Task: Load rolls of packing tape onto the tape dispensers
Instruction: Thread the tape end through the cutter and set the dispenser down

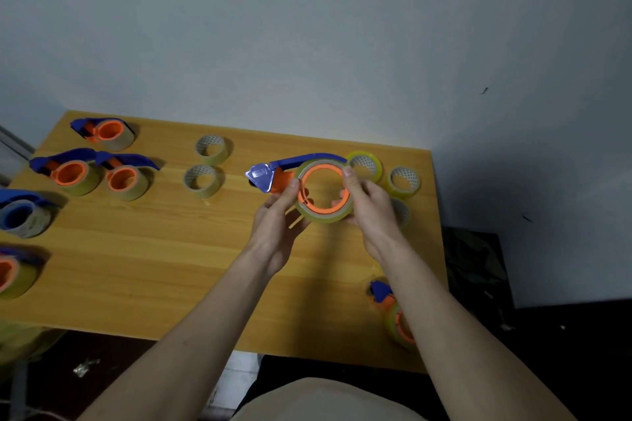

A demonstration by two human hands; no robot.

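The tape roll [324, 212] sits around the orange hub of the blue dispenser [301, 164] I hold up over the wooden table [171, 267], so I judge I'm seating it, with the loose end next to be drawn toward the cutter. My left hand [277, 212] pinches the roll's left rim, and my right hand [367, 202] grasps its right side, thumb on the rim and fingers curled behind.

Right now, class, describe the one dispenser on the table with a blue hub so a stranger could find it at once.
Start at the wooden table and follow its left edge. About halfway down that edge, below the pair of orange-hubbed dispensers, sits the blue-hubbed dispenser, partly cut off by the picture's edge. Its hub is blue; every other dispenser's hub here is orange.
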